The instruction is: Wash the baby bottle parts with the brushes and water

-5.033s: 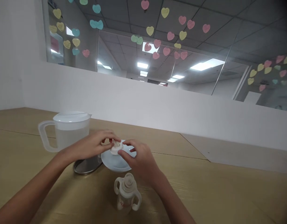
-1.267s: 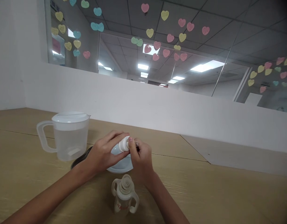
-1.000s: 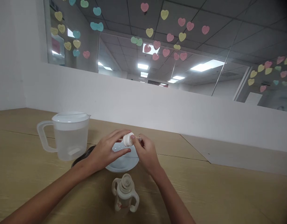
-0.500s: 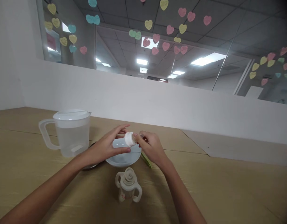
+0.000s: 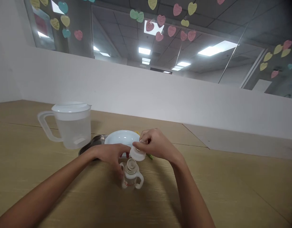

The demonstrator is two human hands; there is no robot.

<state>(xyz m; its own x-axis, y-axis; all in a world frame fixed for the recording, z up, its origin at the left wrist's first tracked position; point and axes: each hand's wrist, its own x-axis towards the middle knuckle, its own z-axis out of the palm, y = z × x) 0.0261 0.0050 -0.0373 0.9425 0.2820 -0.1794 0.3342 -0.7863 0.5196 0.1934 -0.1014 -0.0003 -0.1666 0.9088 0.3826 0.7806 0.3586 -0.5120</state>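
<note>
White bottle collar [image 5: 137, 154] sits pinched between the fingers [image 5: 139, 145] of the right hand [image 5: 158, 142], just above a two-handled baby bottle [image 5: 131, 179]. The left hand [image 5: 109, 154] curls beside both, its hold unclear. Farther back lie a white bowl [image 5: 122, 137], steel tray [image 5: 92, 141] and lidded plastic pitcher [image 5: 72, 126] on the wooden surface [image 5: 207, 190].

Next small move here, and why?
Probably grip the clear two-handled plastic bottle with the left hand, which is already beside it. The right hand holds the white plastic cap just above the bottle, which looks unsteadied.
</note>
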